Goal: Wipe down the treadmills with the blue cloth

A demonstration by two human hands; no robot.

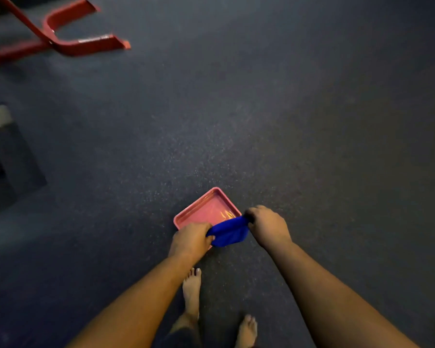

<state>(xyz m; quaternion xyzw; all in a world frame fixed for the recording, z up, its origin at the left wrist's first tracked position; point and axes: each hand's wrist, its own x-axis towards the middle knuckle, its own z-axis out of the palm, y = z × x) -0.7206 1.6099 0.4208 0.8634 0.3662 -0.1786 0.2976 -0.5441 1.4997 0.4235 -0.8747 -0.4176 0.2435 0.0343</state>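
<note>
So you've got the blue cloth stretched between both hands right over the near corner of the pink tray, and that placement makes sense to me: the tray bottom has a shiny wet-looking patch, so my guess is you're wringing or twisting the cloth out and holding it there so the drips land back in the tray and not on the floor.

Your left hand is curled tight around the cloth's near end, knuckles up, sitting over the tray's near-left edge. Your right hand is fisted around the other end, just off the tray's right corner. Both grips are clamped on the cloth, nothing loose. The cloth itself is bunched into a thick roll between the two fists (looks twisted, but it's blurry enough that I wouldn't swear to it).

The tray is flat on the floor, a little way in front of your bare feet, which fits you bending down over it.

No treadmill in view from here, so the actual wiping hasn't got a surface yet; I'd call this the prep step. Far beyond the tray, up and to the left, there's a red metal frame of some gym gear. It has a pale strip on one leg that might be a label, but it's smeared and I can't read a thing on it. No writing or brand that I can make out on the tray or cloth either.
</note>
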